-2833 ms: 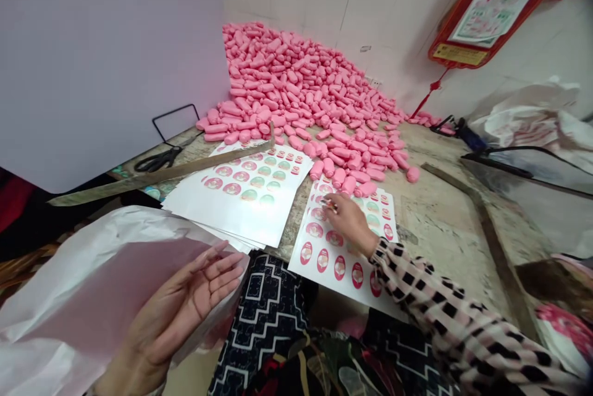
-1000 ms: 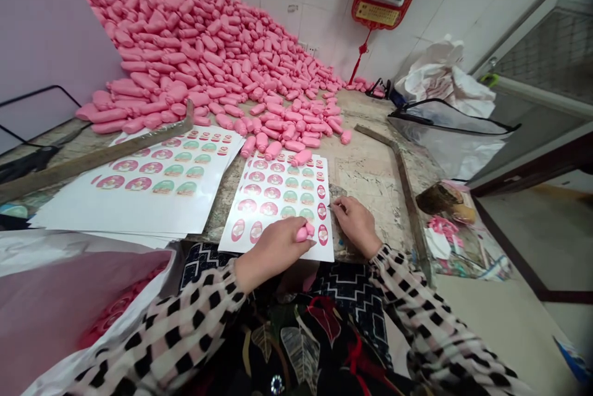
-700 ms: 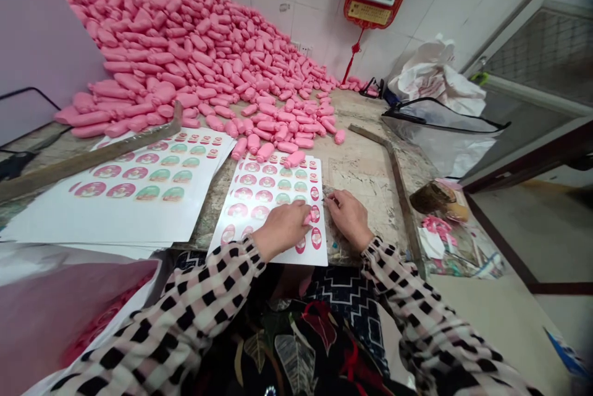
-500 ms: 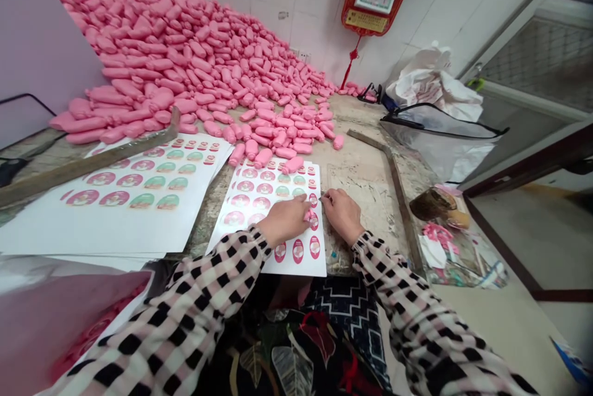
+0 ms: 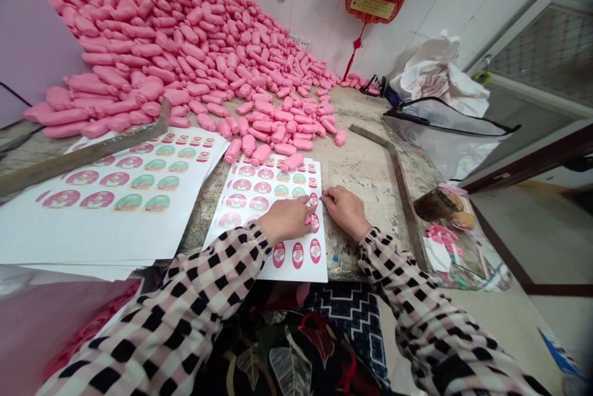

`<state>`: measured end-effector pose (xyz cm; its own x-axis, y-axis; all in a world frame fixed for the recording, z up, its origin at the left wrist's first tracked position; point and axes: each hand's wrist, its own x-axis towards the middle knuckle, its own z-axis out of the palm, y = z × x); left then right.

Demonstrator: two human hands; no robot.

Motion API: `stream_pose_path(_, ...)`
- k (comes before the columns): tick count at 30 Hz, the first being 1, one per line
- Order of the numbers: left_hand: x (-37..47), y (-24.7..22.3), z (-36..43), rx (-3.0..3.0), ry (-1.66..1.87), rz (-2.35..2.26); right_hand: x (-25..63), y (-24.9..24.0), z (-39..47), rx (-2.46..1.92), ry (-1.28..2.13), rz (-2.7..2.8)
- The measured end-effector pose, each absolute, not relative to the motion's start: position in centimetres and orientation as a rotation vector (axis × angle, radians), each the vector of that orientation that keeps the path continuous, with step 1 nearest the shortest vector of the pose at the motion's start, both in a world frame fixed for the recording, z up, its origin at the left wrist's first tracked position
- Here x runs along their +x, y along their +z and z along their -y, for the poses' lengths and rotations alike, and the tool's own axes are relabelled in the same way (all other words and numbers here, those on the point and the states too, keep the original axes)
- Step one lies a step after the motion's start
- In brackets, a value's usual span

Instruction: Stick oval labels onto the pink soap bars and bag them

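A sheet of stickers (image 5: 306, 269) with pink and green printed labels lies in front of me, on top of other sheets. My left hand (image 5: 288, 219) rests over its right part, fingers curled, and a bit of a small pink bottle (image 5: 309, 220) shows at the fingertips; the rest is hidden. Just off the sheet's right edge, my right hand (image 5: 345, 212) is closed in a pinch. A thin dark tip pokes from its fingers toward an oval pink label (image 5: 314, 199); too small to name. Several pink bottles (image 5: 293, 162) lie at the sheet's top edge.
A big heap of pink bottles (image 5: 185, 31) slopes against the wall. More sticker sheets (image 5: 92, 232) lie at left under a wooden bar (image 5: 83, 158). On the right are a wooden strip (image 5: 402, 192), a brown jar (image 5: 433, 203) and a clear zip bag (image 5: 445, 136).
The view has shifted slightly. Both hands stay at nearly the same place by the right edge of the sticker sheet, with their grips unchanged.
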<state>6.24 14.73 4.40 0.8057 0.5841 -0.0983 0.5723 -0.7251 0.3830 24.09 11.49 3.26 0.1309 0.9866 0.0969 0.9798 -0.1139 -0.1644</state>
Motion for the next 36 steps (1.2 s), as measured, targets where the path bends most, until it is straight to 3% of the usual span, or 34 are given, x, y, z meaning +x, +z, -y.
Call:
stream_pose_path(10, 6.4, 4.8, -15.0, 2.586, -0.078, -0.863, 23.7, 2.1, -11.2, -2.206, 0.34, 1.625)
stream_pose_path(20, 7.1, 5.6, -16.5, 2.501, -0.217, -0.85, 22.5, 3.3, -12.0, -2.38, 0.259, 1.613)
stream_pose_path(23, 7.1, 5.1, -16.6, 2.467, -0.192, -0.857, 22.0, 3.7, -12.0, -2.344, 0.046, 1.729)
stream_pose_path(29, 7.2, 4.5, -16.4, 2.318, -0.011, -0.882, 21.4, 4.6, -10.9, -2.177, -0.158, 1.727)
stream_pose_path(36, 4.5, 4.4, -14.7, 1.928, 0.516, -0.898, 22.9, 6.1, -10.0, -1.887, 0.356, 1.228)
